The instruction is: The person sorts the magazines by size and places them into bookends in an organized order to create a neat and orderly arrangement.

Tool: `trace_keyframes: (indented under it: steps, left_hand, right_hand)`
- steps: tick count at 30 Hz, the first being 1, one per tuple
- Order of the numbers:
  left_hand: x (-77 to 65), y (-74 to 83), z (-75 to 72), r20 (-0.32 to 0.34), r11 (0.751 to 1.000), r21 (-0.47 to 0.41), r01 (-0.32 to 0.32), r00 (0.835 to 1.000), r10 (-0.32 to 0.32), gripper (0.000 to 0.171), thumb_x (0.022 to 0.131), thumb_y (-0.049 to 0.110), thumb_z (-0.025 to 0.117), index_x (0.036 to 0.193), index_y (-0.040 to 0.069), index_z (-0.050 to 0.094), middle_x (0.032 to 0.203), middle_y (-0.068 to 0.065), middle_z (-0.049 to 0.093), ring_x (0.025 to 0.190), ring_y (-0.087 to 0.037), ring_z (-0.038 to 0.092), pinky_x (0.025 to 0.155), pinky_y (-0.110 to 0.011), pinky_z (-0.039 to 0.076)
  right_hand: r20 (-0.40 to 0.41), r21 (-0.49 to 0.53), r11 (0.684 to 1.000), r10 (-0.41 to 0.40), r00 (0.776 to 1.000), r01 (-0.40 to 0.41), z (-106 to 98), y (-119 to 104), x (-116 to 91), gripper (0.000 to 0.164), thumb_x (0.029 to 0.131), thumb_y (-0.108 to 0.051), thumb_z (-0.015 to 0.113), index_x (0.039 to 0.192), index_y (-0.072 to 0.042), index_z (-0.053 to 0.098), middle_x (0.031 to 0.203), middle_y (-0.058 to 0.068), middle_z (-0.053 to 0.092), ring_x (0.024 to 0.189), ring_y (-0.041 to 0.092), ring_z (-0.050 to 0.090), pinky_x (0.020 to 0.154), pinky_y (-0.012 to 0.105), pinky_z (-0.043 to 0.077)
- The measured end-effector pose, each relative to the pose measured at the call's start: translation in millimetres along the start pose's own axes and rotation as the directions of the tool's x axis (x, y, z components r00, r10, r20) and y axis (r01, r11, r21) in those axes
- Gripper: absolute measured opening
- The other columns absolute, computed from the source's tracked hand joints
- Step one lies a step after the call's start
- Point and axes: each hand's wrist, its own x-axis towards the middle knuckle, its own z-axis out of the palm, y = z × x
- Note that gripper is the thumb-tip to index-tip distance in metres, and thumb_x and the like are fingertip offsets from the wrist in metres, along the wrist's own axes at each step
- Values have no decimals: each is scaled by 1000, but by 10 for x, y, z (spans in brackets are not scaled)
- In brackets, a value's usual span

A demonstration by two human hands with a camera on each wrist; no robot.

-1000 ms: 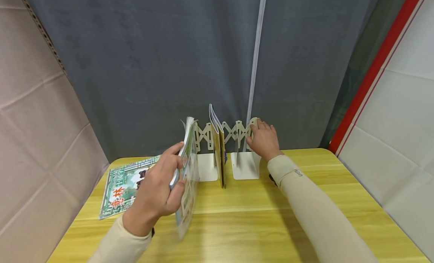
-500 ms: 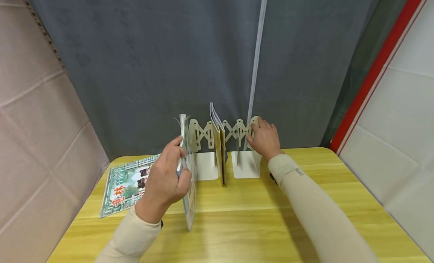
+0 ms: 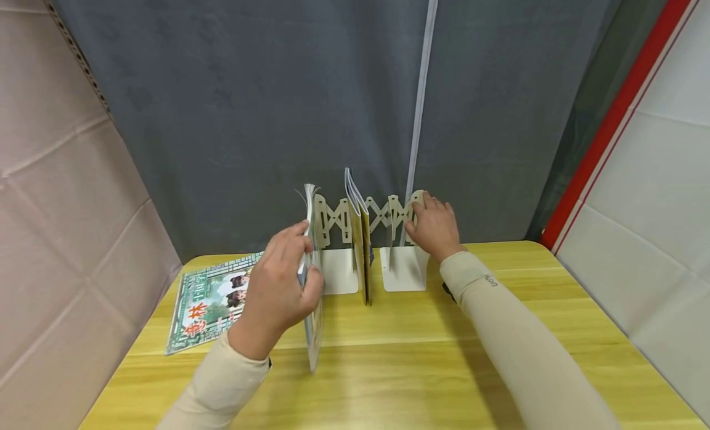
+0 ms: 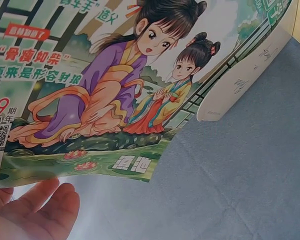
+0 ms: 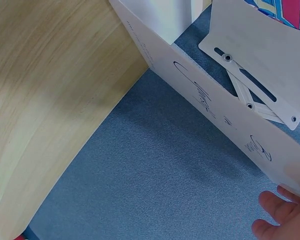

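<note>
My left hand (image 3: pixel 274 285) grips a magazine (image 3: pixel 314 334) by its near-left edge and holds it upright beside the left end of an expandable bookend rack (image 3: pixel 402 273). Its green cover with two cartoon figures (image 4: pixel 155 75) fills much of the left wrist view, fingertips at the lower edge. A white end plate (image 4: pixel 240 85) of the rack shows next to the cover there. At the rack's far right, my right hand (image 3: pixel 435 230) holds the end plate (image 5: pixel 210 105), which carries dark script. Thin magazines (image 3: pixel 360 251) stand between the rack's middle plates.
Another magazine (image 3: pixel 194 307) with a green illustrated cover lies flat on the left of the wooden table (image 3: pixel 444 368). Close behind the rack hangs a grey curtain (image 3: pixel 249 109). Pale fabric walls (image 3: pixel 66 202) flank the table on both sides.
The left hand has shifted right and swung the magazine from a slant to nearly upright beside the rack. The right hand stays on the end plate.
</note>
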Motion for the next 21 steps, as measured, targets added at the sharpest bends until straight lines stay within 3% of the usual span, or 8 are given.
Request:
trace_keyframes:
  steps: [3,7,12,21]
  left_hand:
    - [18,-15,16,-2,1000,-2,0,1000,0,18,81,16,46,91,3,54,123,-21,64,121,-35,57,87,-51,54]
    - [41,-49,42,3,1000,3,-1,1000,1,18,82,15,47,91,3,55,124,-22,64,121,-36,57,97,-49,49]
    - [68,-119,94,0,1000,3,-4,1000,4,16,82,14,48,92,3,54,123,-21,64,119,-36,58,100,-47,47]
    - [130,-247,199,-25,1000,-12,14,1000,-15,16,82,13,49,93,3,54,122,-19,66,117,-35,60,93,-49,50]
  right_hand:
    - [1,0,1000,-3,1000,3,1,2,-1,47,95,-29,54,132,-3,61,151,25,40,134,42,43,111,61,27]
    - [5,-2,1000,-2,1000,2,1,1,-3,47,95,-30,54,133,-3,61,151,25,40,134,42,43,111,61,27]
    - [5,-7,1000,1,1000,-1,-3,-1,-12,47,95,-30,54,133,-3,60,151,24,40,134,42,43,111,61,27]
    - [-13,-5,1000,-5,1000,5,-13,14,-17,46,95,-30,55,131,-3,62,150,25,41,133,42,44,110,62,28]
